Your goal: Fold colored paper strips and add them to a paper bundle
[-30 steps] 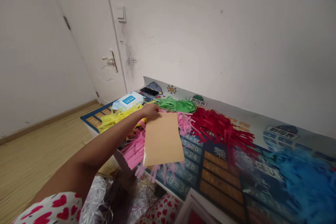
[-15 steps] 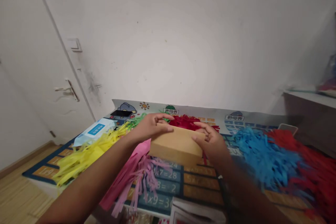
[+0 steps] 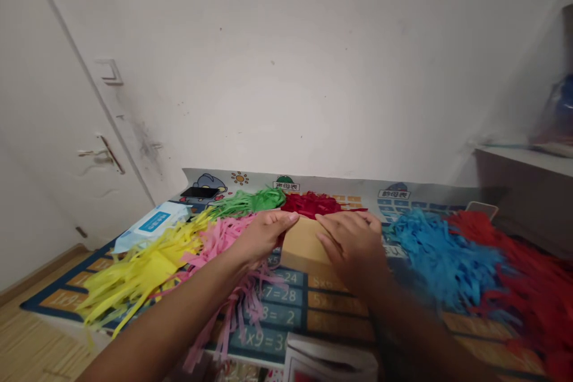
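Observation:
A tan, box-shaped piece [image 3: 304, 245] with a plain, smooth surface is held up over the table. Its exact kind and material I cannot tell. My left hand [image 3: 262, 236] pinches its left edge, thumb along the top. Fingers of my right hand [image 3: 351, 239] wrap over its right side and top, hiding that end. Pink fringed strips [image 3: 228, 236] lie under and beside my left wrist. Just behind the piece sits a dark red bundle of strips [image 3: 311, 204], with a green bundle [image 3: 248, 202] to its left.
Yellow strips [image 3: 143, 271] and a pack of wipes [image 3: 154, 224] lie left, near a black phone [image 3: 200, 192]. Blue strips [image 3: 447, 256] and red strips [image 3: 532, 286] spread at right. A printed mat [image 3: 264, 343] covers the table against the wall. A white-framed item [image 3: 331, 358] lies at the front.
My hands have come closer together on the tan piece, and its visible part is narrower. The right hand now reaches farther over it. The view has shifted slightly right.

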`<state>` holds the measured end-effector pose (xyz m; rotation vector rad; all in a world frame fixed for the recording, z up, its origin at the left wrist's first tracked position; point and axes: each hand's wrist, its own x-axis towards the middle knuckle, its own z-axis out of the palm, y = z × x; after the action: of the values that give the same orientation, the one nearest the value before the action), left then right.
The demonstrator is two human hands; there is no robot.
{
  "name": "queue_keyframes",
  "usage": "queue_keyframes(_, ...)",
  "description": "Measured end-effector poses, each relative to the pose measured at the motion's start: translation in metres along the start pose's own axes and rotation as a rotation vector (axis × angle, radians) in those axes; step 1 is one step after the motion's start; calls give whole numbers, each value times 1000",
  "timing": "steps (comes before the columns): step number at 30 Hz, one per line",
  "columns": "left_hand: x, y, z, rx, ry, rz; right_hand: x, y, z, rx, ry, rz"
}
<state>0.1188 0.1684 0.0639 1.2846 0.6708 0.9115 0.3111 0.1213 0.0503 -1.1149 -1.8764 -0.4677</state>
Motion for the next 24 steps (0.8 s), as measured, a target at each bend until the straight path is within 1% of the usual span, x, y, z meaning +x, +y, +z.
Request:
queue_keyframes(3,-3,-5,6,-5,-16,-3,-1,-4,1,-30,55,-30)
queue_keyframes(6,-5,-7,9,-20,-34,1,-5,0,0,-94,95,-85)
queue_keyframes(8,-5,-7,11,-52,-33,2,-9,4,-2,-140,89,-151)
queue_keyframes(10,-5,-8,12,-64,-30,-9,-14,5,-5,-166,51,-200)
queue_keyframes(12,-4,-9,11,-43,-26,-12,-22,1,-11,-157,16,-215)
queue_keyframes(16,-2,-13,5,2,16,14,-45,-11,-32,-26,60,-202)
queue_keyframes(17,-1,-13,4,7,27,14,-49,-11,-38,25,72,-156)
queue_keyframes(18,0,-13,3,14,36,13,-51,-9,-43,89,69,-74)
queue_keyframes(19,1,-12,3,28,41,13,-50,-5,-46,173,50,54)
queue_keyframes(20,2,-10,4,49,39,15,-47,2,-48,288,-6,211)
queue_keyframes(22,1,-8,7,109,44,41,-37,23,-48,580,-156,524)
queue_keyframes(23,0,-9,10,151,66,81,-32,37,-45,690,-174,651)
queue_keyframes(24,-3,-11,12,209,109,143,-29,53,-42,755,-133,753)
